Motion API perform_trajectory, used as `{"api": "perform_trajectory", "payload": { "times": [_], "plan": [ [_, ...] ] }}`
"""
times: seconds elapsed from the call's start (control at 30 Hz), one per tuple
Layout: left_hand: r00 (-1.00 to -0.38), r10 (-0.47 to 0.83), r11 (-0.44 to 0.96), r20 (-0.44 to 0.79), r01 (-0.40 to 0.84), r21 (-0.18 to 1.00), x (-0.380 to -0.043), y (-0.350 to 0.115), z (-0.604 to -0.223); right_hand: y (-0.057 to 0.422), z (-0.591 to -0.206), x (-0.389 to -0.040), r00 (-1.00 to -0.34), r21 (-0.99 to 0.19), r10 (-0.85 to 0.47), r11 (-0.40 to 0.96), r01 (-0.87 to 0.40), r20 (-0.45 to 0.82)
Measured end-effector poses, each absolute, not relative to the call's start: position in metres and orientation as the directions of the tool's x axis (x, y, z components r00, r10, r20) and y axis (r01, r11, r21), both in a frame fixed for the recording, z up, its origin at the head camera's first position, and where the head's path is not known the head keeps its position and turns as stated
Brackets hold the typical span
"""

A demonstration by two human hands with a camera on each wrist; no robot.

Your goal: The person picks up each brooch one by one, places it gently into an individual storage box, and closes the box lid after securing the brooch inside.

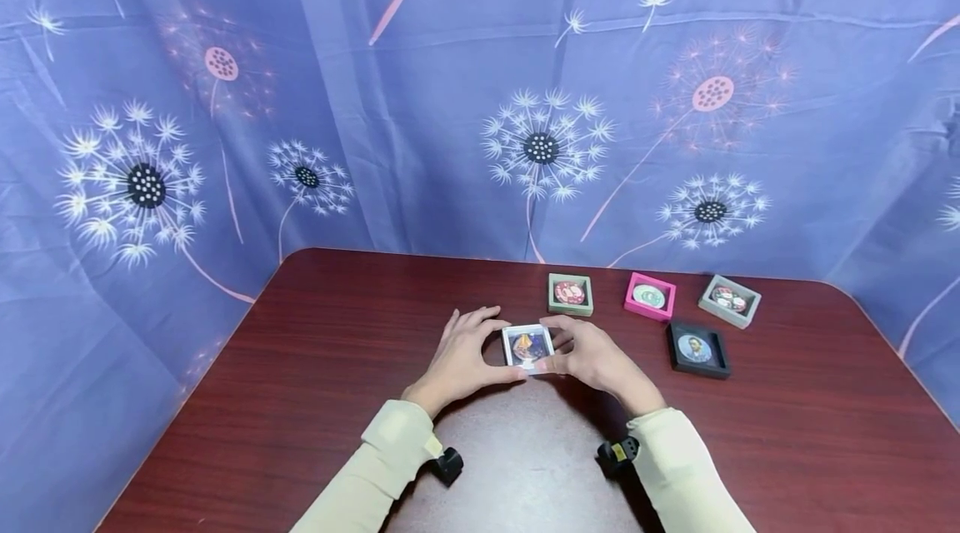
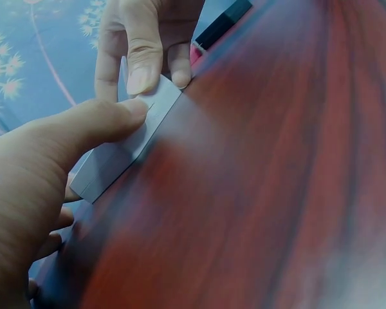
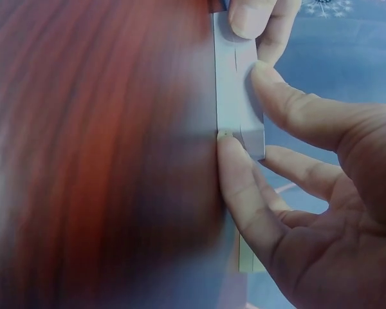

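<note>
A small white square display frame (image 1: 528,346) lies close over the table in the head view, with a round picture of an orange-sailed boat on dark blue in its middle. My left hand (image 1: 463,356) grips its left side, thumb along the near edge. From the right, my right hand (image 1: 592,356) pinches it with the thumb at the near corner. Both wrist views show the plain side wall of the white frame (image 2: 125,151) between the thumbs and fingers. In the right wrist view a thin seam runs along that wall (image 3: 228,84).
Behind and to the right are a green frame (image 1: 570,310), a pink frame (image 1: 649,314), a grey-green frame (image 1: 738,318) and a black frame (image 1: 723,354) with a portrait. They rest on the dark red wooden table (image 1: 360,308). A blue dandelion-print curtain (image 1: 435,141) hangs behind.
</note>
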State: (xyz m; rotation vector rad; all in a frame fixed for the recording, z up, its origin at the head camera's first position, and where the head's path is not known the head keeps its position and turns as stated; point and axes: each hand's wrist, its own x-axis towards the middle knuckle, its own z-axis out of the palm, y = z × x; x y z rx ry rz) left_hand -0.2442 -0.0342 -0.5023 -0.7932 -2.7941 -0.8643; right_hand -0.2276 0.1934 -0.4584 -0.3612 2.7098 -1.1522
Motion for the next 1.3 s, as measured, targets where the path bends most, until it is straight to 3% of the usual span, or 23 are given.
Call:
{"api": "perform_trajectory", "payload": {
  "times": [1.3],
  "plan": [
    [-0.894,0.381,0.757,0.237,0.449,0.474,-0.241,0.042,-0.504,0.265,-0.455,-0.216,-0.969,-0.742,-0.23,0.665,-0.088,-0.092]
  ]
}}
